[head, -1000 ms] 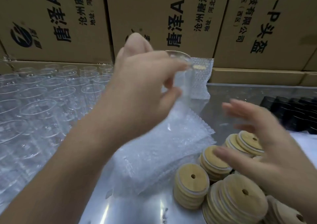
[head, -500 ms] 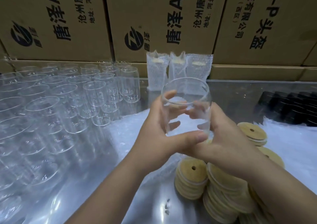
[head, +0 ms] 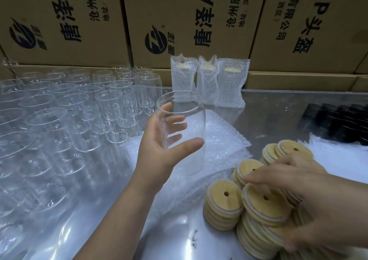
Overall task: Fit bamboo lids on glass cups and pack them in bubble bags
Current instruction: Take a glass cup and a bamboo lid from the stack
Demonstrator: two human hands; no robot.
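Your left hand [head: 159,152], mid-frame, holds a clear glass cup [head: 192,120] upright and off the table. The thumb is across its near side, the fingers are curled round the far side, and its mouth is open, with no lid on it.

Your right hand [head: 318,206] is at the lower right, palm down. Its fingers are stretched out and spread across the stacks of bamboo lids [head: 225,200]. The thumb sits low at the near edge of a stack, and you cannot tell whether the hand actually has hold of a lid.

Just behind the lids, under the raised cup, lies a flat pile of bubble bags [head: 225,146] on the shiny metal table [head: 268,110]. Three bagged cups [head: 207,82] stand side by side at upper centre against the cardboard boxes [head: 179,11]. Rows of empty glass cups [head: 79,116] fill the left of the frame. Some black items [head: 342,124], too blurred to identify, sit at the right edge.
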